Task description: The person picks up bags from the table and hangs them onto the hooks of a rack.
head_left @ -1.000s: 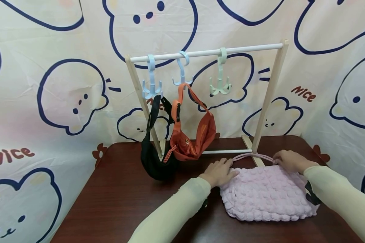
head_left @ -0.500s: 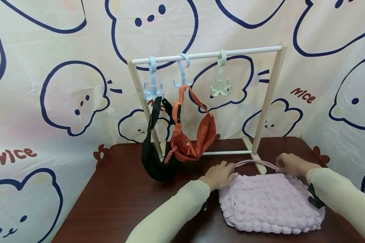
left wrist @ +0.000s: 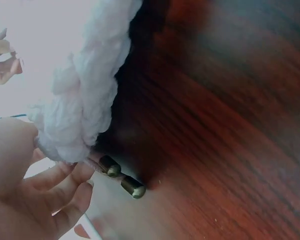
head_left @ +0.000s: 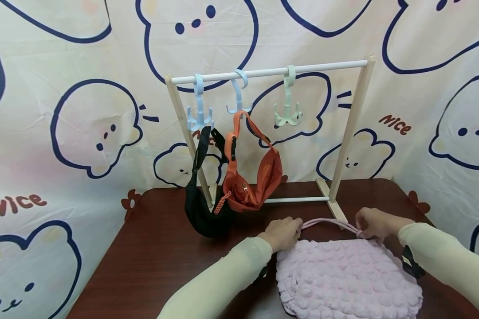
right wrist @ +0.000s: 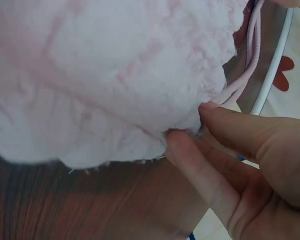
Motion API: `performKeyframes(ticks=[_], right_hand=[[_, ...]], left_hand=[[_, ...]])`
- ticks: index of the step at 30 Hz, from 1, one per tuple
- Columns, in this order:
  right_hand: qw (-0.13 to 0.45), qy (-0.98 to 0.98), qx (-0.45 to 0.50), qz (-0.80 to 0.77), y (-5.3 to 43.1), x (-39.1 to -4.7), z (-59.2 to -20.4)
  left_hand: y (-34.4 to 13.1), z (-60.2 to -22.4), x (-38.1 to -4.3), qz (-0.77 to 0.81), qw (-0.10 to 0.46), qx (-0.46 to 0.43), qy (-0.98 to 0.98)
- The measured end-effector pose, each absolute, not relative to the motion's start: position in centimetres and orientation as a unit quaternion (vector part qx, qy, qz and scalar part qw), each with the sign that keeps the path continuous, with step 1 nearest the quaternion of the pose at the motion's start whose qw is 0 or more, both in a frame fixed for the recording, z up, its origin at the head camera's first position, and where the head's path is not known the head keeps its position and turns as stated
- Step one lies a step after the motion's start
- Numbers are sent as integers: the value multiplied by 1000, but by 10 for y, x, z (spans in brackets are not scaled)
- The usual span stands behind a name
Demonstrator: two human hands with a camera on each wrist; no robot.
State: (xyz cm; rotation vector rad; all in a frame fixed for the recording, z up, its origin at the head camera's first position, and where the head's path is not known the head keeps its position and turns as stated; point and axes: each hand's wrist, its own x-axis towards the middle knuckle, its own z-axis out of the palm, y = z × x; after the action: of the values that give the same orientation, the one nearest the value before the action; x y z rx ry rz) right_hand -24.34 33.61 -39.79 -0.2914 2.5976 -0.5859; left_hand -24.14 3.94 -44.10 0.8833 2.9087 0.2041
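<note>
A puffy pale pink handbag lies low over the table at the front right, its thin double cord handle arching away toward the rack. My left hand pinches the bag's upper left corner, where the handle joins. At the opposite upper corner my right hand pinches the edge by the handle's other end. In the left wrist view, two brass-coloured cord ends stick out beside the left fingertips. The right wrist view has the thumb and fingers nipping the bag's corner.
Behind stands a wooden rack with a white rail. From it hang two blue hooks and a green hook. A black bag and an orange bag hang at left over the brown table.
Both hands have drawn the pink handbag toward the person, away from the rack's foot. The hanging bags have stayed where they were.
</note>
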Motion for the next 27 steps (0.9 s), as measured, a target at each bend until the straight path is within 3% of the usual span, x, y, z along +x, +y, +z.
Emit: performKeyframes(ticks=[8,21,27], right_hand=[[236,938,-125,-222,322,-240,-399],[184,927,-185,-270,298,-239,-414],[187,922,-185,-284,284,-239,-413]], left_hand=[[26,-435,-241,85,66,298,949],[2,-436,-238,68,68,290,952],[-16,-436,-236,86,68,281,953]])
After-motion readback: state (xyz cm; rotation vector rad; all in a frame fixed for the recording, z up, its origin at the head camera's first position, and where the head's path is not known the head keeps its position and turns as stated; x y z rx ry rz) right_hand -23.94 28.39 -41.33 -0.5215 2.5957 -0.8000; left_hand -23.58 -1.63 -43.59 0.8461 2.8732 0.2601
